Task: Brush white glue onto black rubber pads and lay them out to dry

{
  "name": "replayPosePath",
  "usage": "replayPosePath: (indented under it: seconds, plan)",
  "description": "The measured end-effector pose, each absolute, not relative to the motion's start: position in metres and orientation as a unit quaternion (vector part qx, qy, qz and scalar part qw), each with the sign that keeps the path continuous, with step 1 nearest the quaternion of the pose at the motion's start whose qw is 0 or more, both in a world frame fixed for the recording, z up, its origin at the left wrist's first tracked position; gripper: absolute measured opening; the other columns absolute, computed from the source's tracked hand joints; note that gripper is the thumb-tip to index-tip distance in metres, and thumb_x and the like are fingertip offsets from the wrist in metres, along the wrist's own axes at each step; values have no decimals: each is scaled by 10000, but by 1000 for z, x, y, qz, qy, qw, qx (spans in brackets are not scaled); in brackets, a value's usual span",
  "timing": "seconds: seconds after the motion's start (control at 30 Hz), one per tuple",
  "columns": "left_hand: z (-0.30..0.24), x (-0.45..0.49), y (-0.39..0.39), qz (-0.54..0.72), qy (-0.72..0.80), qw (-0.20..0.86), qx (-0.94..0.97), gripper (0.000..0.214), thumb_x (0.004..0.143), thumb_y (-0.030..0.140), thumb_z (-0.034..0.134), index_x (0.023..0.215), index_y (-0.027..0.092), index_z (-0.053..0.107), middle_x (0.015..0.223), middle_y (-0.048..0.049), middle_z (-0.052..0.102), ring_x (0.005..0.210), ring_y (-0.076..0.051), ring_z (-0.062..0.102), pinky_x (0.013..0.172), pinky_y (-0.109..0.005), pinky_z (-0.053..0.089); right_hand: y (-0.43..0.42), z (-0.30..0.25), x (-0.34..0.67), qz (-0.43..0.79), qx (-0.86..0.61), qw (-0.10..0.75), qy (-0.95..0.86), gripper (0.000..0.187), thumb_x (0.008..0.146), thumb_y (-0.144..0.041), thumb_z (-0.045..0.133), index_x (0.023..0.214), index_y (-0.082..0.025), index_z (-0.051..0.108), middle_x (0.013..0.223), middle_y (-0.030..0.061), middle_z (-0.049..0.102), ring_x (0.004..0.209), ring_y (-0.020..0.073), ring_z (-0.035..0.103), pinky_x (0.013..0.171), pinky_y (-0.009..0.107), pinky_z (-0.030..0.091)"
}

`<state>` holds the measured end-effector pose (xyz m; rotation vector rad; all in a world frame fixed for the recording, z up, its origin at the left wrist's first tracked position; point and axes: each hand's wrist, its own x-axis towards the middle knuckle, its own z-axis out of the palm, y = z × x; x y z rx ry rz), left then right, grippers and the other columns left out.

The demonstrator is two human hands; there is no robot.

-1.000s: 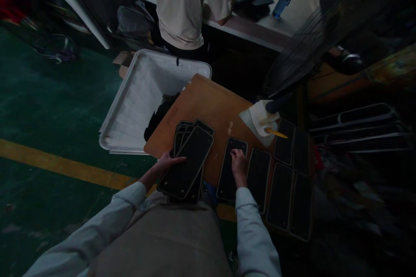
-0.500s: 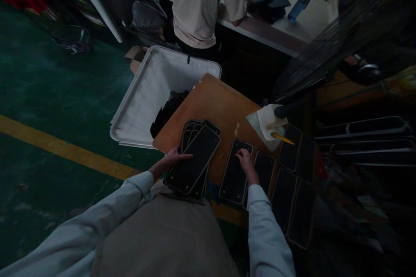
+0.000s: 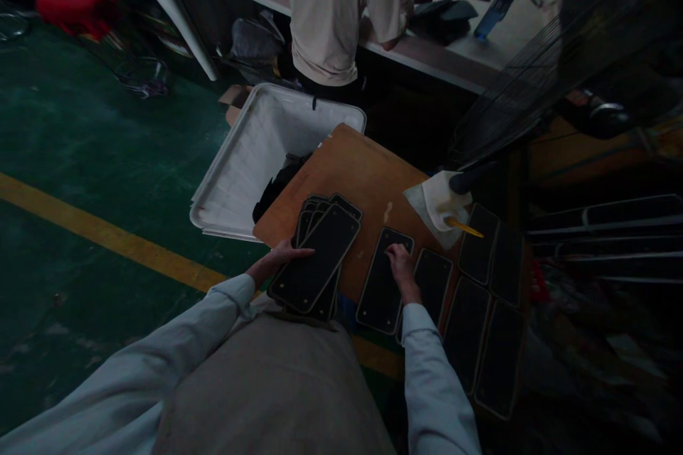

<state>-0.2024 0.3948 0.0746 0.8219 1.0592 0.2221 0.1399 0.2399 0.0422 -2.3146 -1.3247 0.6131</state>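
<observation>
A stack of black rounded panels with pale edging (image 3: 318, 261) rests on the near left part of a brown wooden board (image 3: 352, 170). My left hand (image 3: 282, 259) grips the stack's left edge, thumb lying on the top panel. My right hand (image 3: 401, 269) rests fingers down on a single black panel (image 3: 380, 284) lying flat on the board. Several more black panels (image 3: 480, 298) lie in rows to the right of it.
A white plastic bin (image 3: 250, 156) with dark material inside stands on the green floor left of the board. A white cloth and a yellow-tipped tool (image 3: 445, 210) lie at the board's far right. A person in a pale shirt (image 3: 334, 7) stands at a workbench beyond.
The view has shifted slightly. My hands stay on the stack and on the single panel with almost no movement.
</observation>
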Motion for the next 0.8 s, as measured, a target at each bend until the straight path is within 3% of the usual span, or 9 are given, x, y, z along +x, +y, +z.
replayPosePath:
  seconds: [0.33, 0.6, 0.8]
  plan:
    - [78, -202, 392, 100, 500, 763, 397, 703, 572, 395, 915, 1153, 101, 650, 1039, -180, 752, 873, -321, 740, 749, -390, 632, 234, 36, 139, 252, -819, 269, -440, 119, 816, -136, 536, 736, -223, 522, 893, 69, 566, 851, 209, 540, 851, 360, 444]
    - [76, -202, 391, 106, 489, 765, 405, 628, 612, 383, 898, 1122, 104, 660, 1088, -186, 740, 900, -308, 738, 758, -372, 633, 223, 38, 146, 326, -780, 421, -329, 192, 737, -353, 680, 671, -218, 561, 855, 63, 632, 865, 219, 584, 886, 401, 463]
    - [77, -202, 391, 95, 511, 758, 395, 637, 592, 347, 912, 1130, 134, 646, 1043, -172, 755, 857, -308, 746, 708, -359, 641, 199, 59, 132, 378, -718, 555, -185, 353, 667, -502, 754, 803, -199, 632, 903, 35, 701, 875, 190, 628, 886, 375, 495]
